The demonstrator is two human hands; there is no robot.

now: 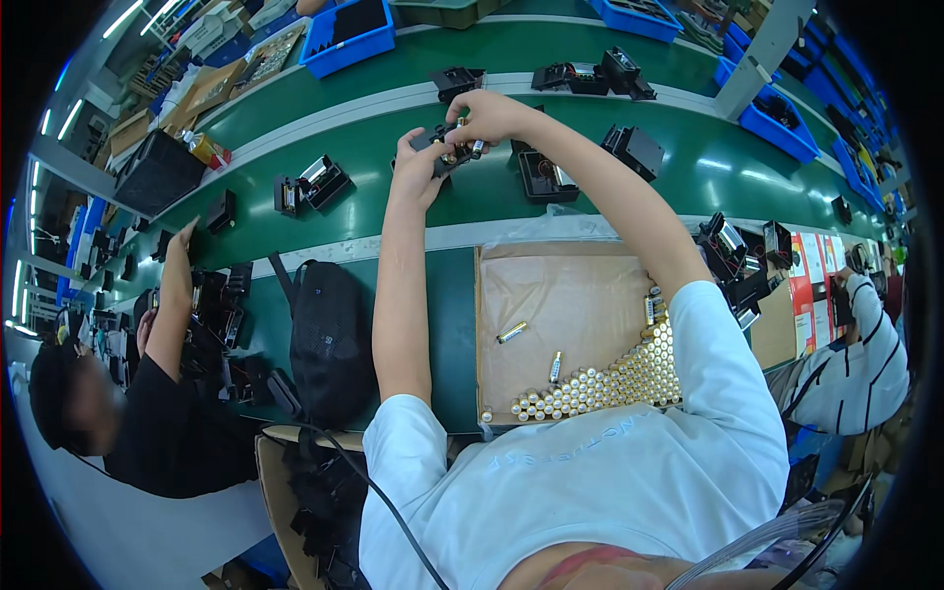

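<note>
Both my arms reach out over the green bench. My left hand [420, 165] is closed around a small black plastic housing [439, 155]. Bent over the same housing, my right hand [482, 120] has its fingers closed on small cylindrical batteries [477, 149]; their exact number is hidden. Part of the housing lies behind my fingers. Below my right arm, an open cardboard box [480, 324] holds many upright batteries packed at its near right side [629, 372]. Two loose batteries lie on the box's lining, one of them this battery [512, 332].
Black units [322, 182] stand along the green conveyor [383, 211], several near my hands. A black bag [329, 339] lies left of the box. A co-worker in black [167, 423] sits at left; another in white [854, 364] is at right. Blue bins [349, 39] stand beyond.
</note>
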